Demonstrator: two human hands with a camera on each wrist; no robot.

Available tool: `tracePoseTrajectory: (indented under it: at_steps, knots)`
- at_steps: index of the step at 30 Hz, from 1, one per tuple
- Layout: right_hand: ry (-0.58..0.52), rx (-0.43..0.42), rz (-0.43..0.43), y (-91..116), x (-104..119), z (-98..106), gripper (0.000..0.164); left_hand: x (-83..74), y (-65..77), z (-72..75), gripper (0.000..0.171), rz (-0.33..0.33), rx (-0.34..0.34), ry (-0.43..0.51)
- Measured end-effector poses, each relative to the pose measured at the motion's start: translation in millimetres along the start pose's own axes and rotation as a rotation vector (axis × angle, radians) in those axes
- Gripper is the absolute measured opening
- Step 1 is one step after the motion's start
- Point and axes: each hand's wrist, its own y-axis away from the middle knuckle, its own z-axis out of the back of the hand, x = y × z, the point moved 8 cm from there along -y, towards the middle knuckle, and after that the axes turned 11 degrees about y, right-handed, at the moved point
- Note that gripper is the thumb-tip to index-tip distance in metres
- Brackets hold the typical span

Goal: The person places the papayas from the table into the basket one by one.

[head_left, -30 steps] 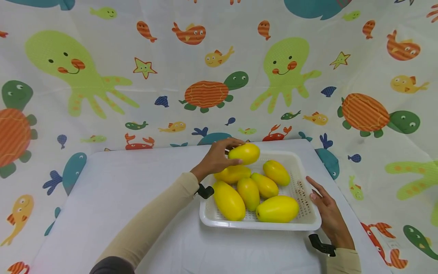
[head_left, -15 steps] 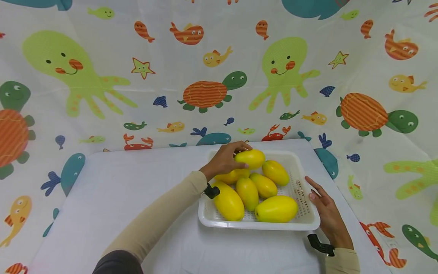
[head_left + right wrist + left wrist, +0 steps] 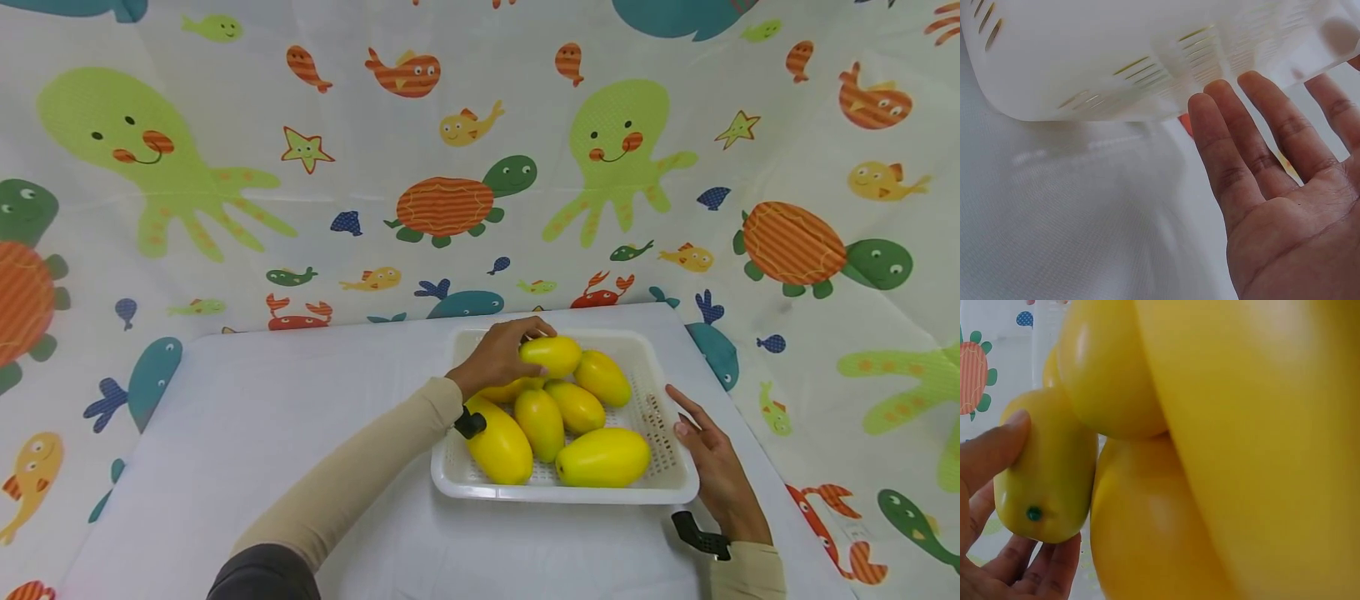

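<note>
My left hand (image 3: 489, 358) grips a yellow mango (image 3: 553, 357) at the back of a white slotted plastic basket (image 3: 564, 493). In the left wrist view the thumb lies on one side of that mango (image 3: 1054, 462), with fingers behind and below it; a green stem dot shows on its end. Several other yellow mangoes (image 3: 602, 457) lie in the basket around it. At the basket's right side is my right hand (image 3: 722, 477). Its fingers are nearly straight, the tips at the basket wall (image 3: 1085, 69) in the right wrist view, without curling round it.
A white cloth covers the table (image 3: 300, 417), which extends left of the basket. Behind and to the right hangs a curtain (image 3: 360, 150) printed with sea animals. Black straps (image 3: 697, 533) with small devices sit on both wrists.
My left hand has moved right and down with the mango, bringing it from above the basket down among the other mangoes. The right hand stays at the basket's side.
</note>
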Motion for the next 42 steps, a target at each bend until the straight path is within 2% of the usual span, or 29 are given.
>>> tracePoseTrajectory:
  at_steps: [7,11,21,26,31,36,42]
  knots:
    - [0.008,-0.002,-0.014,0,1,-1,0.061,-2.3,4.1,4.2,0.060,-0.036,-0.025,-0.087]
    - [0.009,-0.002,-0.010,0,1,0,0.061,-0.5,10.0,12.3,0.064,-0.061,-0.051,-0.094]
    - [0.019,0.004,-0.019,-1,2,-1,0.061,-0.3,39.8,49.0,0.065,-0.068,-0.145,-0.058]
    - [0.016,0.008,-0.020,0,0,-1,0.061,2.9,53.7,64.5,0.065,-0.036,-0.168,-0.043]
    - [0.009,0.016,-0.003,0,0,0,0.061,16.9,68.5,73.8,0.068,0.020,-0.198,-0.067]
    - [0.014,0.019,0.002,0,1,-1,0.060,37.1,84.4,76.2,0.069,0.068,-0.215,-0.067]
    - [0.009,0.018,0.016,-1,1,0,0.060,60.7,103.9,76.6,0.067,0.147,-0.237,0.024]
